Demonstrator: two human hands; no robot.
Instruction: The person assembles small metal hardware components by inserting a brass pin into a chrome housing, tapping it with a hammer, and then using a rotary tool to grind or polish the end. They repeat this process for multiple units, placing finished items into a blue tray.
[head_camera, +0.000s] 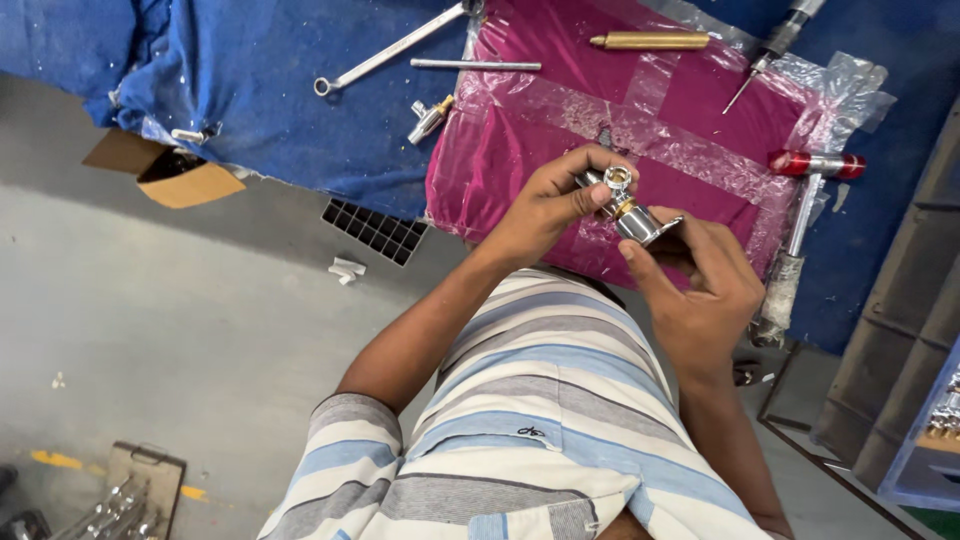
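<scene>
A: What do the two hands hold?

B: Both close on one metal fitting, chrome with a brass ring, held just above the near edge of the magenta pad. The left hand pinches its upper end between thumb and fingers; the right hand clamps its lower end, thumb on top.

A: What lies on the pad?

B: A brass rod rests at the pad's far edge, with a screwdriver toward its far right corner. A red-handled tool lies at its right edge, beside the right hand.

A: And off the pad?

B: To the pad's left, on the blue cloth, lie a wrench, a thin steel rod that crosses onto the pad, and a second small fitting touching the pad's left edge. A black grille sits below the cloth, near the pad's left corner.
</scene>
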